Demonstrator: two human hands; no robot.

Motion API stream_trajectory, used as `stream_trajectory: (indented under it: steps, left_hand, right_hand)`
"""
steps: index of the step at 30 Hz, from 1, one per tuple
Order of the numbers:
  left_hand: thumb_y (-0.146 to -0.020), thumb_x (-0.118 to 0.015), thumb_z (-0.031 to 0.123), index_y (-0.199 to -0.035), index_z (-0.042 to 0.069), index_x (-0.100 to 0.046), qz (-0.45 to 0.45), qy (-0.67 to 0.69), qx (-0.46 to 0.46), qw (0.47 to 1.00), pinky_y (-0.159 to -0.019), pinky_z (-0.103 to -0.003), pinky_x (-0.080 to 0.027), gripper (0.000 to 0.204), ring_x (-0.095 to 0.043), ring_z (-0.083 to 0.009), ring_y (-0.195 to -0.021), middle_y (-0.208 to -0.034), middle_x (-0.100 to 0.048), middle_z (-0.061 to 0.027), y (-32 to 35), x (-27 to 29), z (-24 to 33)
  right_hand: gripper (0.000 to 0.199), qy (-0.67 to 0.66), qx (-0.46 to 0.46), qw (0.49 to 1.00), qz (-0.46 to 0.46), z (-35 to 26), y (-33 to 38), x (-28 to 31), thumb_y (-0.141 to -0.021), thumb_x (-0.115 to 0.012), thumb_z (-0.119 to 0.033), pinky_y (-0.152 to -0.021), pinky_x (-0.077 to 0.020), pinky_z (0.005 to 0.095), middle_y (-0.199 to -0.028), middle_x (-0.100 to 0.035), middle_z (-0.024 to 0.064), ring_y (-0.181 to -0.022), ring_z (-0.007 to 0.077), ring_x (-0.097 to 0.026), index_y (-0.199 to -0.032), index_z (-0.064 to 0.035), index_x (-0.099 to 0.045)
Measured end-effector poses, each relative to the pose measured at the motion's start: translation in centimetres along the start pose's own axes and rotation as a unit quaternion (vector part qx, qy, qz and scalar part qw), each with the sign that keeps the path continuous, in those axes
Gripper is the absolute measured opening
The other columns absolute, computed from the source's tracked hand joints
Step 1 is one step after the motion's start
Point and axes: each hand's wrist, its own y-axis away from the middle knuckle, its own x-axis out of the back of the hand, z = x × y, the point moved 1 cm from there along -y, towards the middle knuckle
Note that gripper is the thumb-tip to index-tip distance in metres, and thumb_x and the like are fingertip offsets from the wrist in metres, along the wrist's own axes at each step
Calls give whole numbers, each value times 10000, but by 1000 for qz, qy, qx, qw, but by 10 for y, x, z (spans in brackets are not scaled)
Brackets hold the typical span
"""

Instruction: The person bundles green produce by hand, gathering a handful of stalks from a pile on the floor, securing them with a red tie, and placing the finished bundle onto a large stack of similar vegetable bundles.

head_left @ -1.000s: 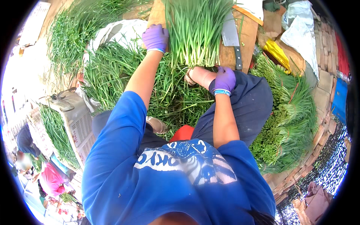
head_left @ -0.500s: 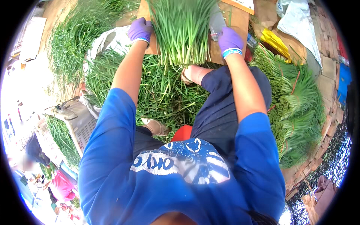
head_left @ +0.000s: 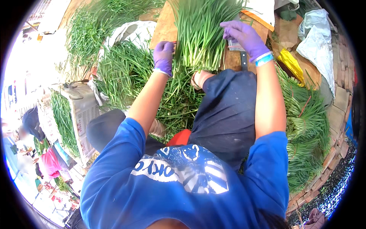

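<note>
The person sits low over a wooden board (head_left: pixel 164 26), squaring up a bunch of green chives (head_left: pixel 200 30) that lies along it with the cut ends toward the knees; the left hand (head_left: pixel 164 57), in a purple glove, presses flat against the bunch's left flank near the cut ends, fingers held together rather than closed round the stems; the right hand (head_left: pixel 244 36), also gloved in purple, hangs just off the bunch's right edge with the fingers curled loosely downward, and whether it pinches any stems cannot be told from this view; a cleaver (head_left: pixel 238 49) lies on the board just under that hand, blade partly hidden, handle pointing back toward the person. The step in hand looks like gathering and evening the bunch between both palms. The next move would call for the right hand to close in against the stems opposite the left, so the ends line up without sliding. Loose chives (head_left: pixel 126 72) are heaped on the ground to the left, tied bundles (head_left: pixel 305 126) are stacked to the right, and a pale plastic crate (head_left: pixel 84 114) stands further left.
</note>
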Motion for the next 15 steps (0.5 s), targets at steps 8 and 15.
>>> stream_trajectory:
  steps: [8, 15]
  left_hand:
    - [-730, -608, 191, -1090, 99, -528, -92, -400, -402, 819, -698, -323, -459, 380, -566, -225, -799, -957, -572, -117, 39, -23, 70]
    - [-689, -574, 231, -909, 191, -620, -81, -551, -347, 755, -605, -385, -443, 228, -556, -290, -683, -722, -582, -92, 30, -38, 58]
  right_hand:
    - [444, 341, 73, 933, -90, -21, -42, -62, -765, -539, -156, -759, -444, 287, -884, -606, 97, -784, 204, -569, -1200, -132, -457]
    - [686, 377, 9, 916, -138, 5, -75, -74, -649, -561, -16, -762, -449, 277, -874, -618, 92, -819, 204, -583, -1284, -167, -350]
